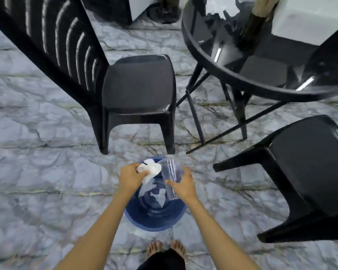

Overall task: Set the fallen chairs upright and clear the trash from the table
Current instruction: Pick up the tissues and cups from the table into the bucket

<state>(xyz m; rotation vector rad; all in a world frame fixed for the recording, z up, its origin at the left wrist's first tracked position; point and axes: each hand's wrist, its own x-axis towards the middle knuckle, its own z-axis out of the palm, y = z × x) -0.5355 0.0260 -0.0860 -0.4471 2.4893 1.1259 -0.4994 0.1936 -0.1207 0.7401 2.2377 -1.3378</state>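
Observation:
My left hand (130,176) grips crumpled white paper (151,169) over a blue bin (154,219) on the floor. My right hand (183,185) holds a clear plastic cup (170,172), tilted over the same bin. White scraps lie inside the bin. A black chair (139,90) stands upright ahead. A second black chair (308,168) stands at the right. The round black glass table (232,61) is at the upper right, with white crumpled trash (220,5) on its far side.
The floor is grey marble-patterned tile. The table's thin crossed legs (197,121) stand between the two chairs. A brown-and-black post (256,22) rises through the table. My bare feet (165,248) are just behind the bin.

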